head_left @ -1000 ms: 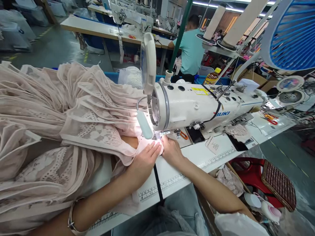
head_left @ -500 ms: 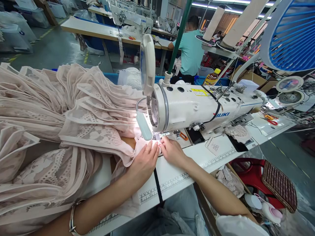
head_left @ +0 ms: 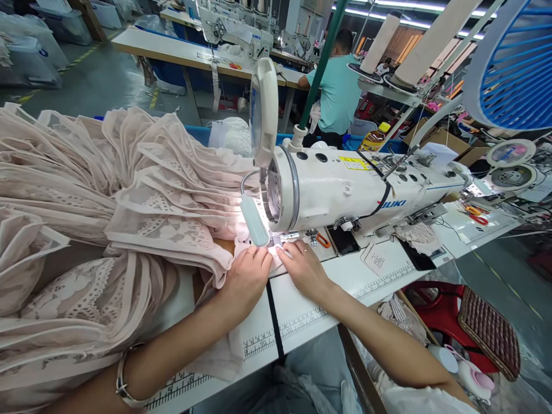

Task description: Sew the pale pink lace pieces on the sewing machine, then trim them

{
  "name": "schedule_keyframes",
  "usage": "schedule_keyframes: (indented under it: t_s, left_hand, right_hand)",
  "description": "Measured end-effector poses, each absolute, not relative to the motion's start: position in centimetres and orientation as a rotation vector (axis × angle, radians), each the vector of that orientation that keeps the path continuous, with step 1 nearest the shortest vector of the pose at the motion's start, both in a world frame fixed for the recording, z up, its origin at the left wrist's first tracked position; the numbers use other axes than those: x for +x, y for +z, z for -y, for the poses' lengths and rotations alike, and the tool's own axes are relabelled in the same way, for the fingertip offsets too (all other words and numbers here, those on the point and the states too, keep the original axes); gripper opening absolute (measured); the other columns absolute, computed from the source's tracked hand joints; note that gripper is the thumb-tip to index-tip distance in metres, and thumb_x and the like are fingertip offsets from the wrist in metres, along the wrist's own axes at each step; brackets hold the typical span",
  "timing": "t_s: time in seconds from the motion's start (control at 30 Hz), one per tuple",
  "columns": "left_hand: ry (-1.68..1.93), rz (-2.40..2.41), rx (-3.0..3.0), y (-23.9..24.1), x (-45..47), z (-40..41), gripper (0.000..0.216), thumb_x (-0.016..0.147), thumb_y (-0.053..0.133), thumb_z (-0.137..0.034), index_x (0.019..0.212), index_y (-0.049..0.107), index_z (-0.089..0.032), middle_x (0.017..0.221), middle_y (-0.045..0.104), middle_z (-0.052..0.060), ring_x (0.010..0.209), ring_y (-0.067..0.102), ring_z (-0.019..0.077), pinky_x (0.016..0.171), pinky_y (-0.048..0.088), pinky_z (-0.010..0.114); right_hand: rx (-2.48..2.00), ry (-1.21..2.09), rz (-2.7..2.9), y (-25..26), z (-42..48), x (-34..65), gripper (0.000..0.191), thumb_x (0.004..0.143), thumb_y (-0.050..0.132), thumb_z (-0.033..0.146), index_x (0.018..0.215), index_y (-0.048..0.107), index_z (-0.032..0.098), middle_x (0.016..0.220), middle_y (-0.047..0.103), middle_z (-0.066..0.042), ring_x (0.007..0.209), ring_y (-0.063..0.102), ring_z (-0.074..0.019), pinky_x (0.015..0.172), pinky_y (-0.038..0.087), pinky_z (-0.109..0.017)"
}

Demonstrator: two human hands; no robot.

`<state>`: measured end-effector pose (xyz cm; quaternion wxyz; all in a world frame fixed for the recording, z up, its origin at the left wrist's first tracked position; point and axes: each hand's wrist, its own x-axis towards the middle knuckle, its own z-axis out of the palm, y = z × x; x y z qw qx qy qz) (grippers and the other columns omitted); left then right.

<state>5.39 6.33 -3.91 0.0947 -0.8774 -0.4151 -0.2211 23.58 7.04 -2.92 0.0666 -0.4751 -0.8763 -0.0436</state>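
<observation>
A white sewing machine (head_left: pixel 321 190) stands on the worktable, its needle area brightly lit. In front of the needle, a pale pink fabric piece (head_left: pixel 276 261) lies on the machine bed. My left hand (head_left: pixel 245 279) is closed on the fabric's left side, fingers together and pointing at the presser foot. My right hand (head_left: pixel 305 271) pinches the fabric on the right, thumb towards the left hand. The needle and stitch line are hidden by the lamp (head_left: pixel 253 221) and glare. Left of the machine, a large heap of pale pink lace garments (head_left: pixel 172 230) reaches close to my left hand.
Orange-handled snippers (head_left: pixel 323 240) and a dark phone (head_left: pixel 344 240) lie by the machine base. A printed card (head_left: pixel 374 259) rests near the ruler-marked table edge (head_left: pixel 302 323). A blue fan (head_left: pixel 513 69) is at upper right. Beyond, a person in a teal shirt (head_left: pixel 340 95) sits.
My left hand has shifted a little left and towards me, and my fingers are more bent. A gap with fabric now shows between my hands. The view has moved slightly.
</observation>
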Motion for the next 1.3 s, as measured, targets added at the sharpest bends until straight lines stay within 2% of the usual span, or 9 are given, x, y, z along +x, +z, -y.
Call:
schedule_keyframes:
  t_s: [0.1,0.2,0.3,0.43,0.6,0.73,0.93,1.1,1.3]
  left_hand:
    - [-0.572,1.164,-2.717,-3.5,5.5,-6.4,0.019,0.085,0.047,-0.002,0.083,0.062,-0.013,0.081,0.064,0.006,0.078,0.058,0.0194,0.068,0.05,0.031]
    - [-0.594,1.157,-2.747,-4.0,5.8,-6.4,0.019,0.091,0.044,-0.006,0.095,0.063,-0.011,0.094,0.067,0.008,0.09,0.06,0.0188,0.082,0.05,0.033]
    - [-0.631,1.096,-2.754,-4.8,5.9,-6.4,0.029,0.093,0.037,-0.004,0.11,0.06,-0.007,0.111,0.067,0.012,0.107,0.059,0.0196,0.096,0.046,0.036]
    - [-0.513,1.026,-2.721,-5.1,6.0,-6.3,0.04,0.089,0.032,0.003,0.121,0.056,-0.002,0.121,0.064,0.016,0.115,0.059,0.0208,0.097,0.047,0.035]
    - [-0.444,1.015,-2.665,-5.0,6.3,-6.4,0.039,0.089,0.033,0.003,0.119,0.058,-0.002,0.118,0.067,0.016,0.11,0.062,0.0201,0.097,0.05,0.034]
    - [-0.501,1.019,-2.677,-5.5,6.3,-6.6,0.039,0.09,0.033,0.001,0.12,0.057,-0.002,0.117,0.067,0.016,0.11,0.063,0.0206,0.098,0.051,0.036]
    - [-0.607,1.044,-2.696,-5.8,6.1,-6.8,0.035,0.092,0.036,-0.002,0.12,0.057,-0.002,0.117,0.066,0.017,0.112,0.061,0.021,0.099,0.05,0.036]
    - [-0.636,1.018,-2.67,-6.0,5.9,-7.0,0.036,0.09,0.036,0.0,0.119,0.057,0.0,0.117,0.066,0.018,0.112,0.062,0.0219,0.099,0.05,0.036]
    - [-0.61,1.09,-2.712,-6.6,5.7,-7.3,0.041,0.093,0.028,-0.004,0.124,0.056,-0.006,0.123,0.063,0.016,0.118,0.059,0.0215,0.099,0.051,0.039]
  right_hand:
    - [-1.401,-0.129,2.691,-2.8,-7.4,23.5,0.038,0.097,0.032,0.009,0.122,0.061,0.01,0.104,0.063,-0.013,0.103,0.053,-0.0223,0.083,0.048,-0.033]
    - [-1.41,-0.083,2.708,-2.7,-7.8,23.6,0.04,0.098,0.03,0.01,0.127,0.059,0.009,0.111,0.064,-0.013,0.106,0.055,-0.0217,0.084,0.048,-0.032]
    - [-1.487,-0.027,2.705,-2.7,-8.2,23.8,0.042,0.098,0.031,0.01,0.13,0.057,0.012,0.116,0.065,-0.011,0.105,0.057,-0.021,0.087,0.048,-0.032]
    - [-1.523,0.085,2.665,-3.2,-8.6,24.1,0.042,0.096,0.033,0.011,0.131,0.057,0.015,0.118,0.065,-0.01,0.107,0.058,-0.0208,0.094,0.048,-0.036]
    - [-1.492,0.171,2.64,-3.9,-8.9,24.7,0.047,0.092,0.031,0.007,0.131,0.056,0.018,0.122,0.063,-0.007,0.109,0.058,-0.0209,0.097,0.047,-0.039]
    - [-1.467,0.167,2.614,-4.1,-8.9,24.8,0.049,0.091,0.029,0.006,0.131,0.056,0.019,0.116,0.064,-0.007,0.104,0.059,-0.0197,0.1,0.045,-0.039]
    - [-1.552,0.125,2.63,-3.6,-9.0,24.2,0.045,0.092,0.03,0.007,0.123,0.06,0.022,0.098,0.064,-0.006,0.098,0.058,-0.0198,0.094,0.046,-0.035]
    - [-1.563,0.105,2.623,-3.3,-9.0,24.1,0.045,0.093,0.031,0.008,0.124,0.061,0.021,0.099,0.064,-0.009,0.105,0.056,-0.0221,0.098,0.042,-0.036]
    - [-1.643,0.195,2.609,-3.0,-9.0,23.9,0.046,0.093,0.033,0.009,0.128,0.059,0.024,0.097,0.063,-0.008,0.093,0.058,-0.02,0.099,0.04,-0.037]
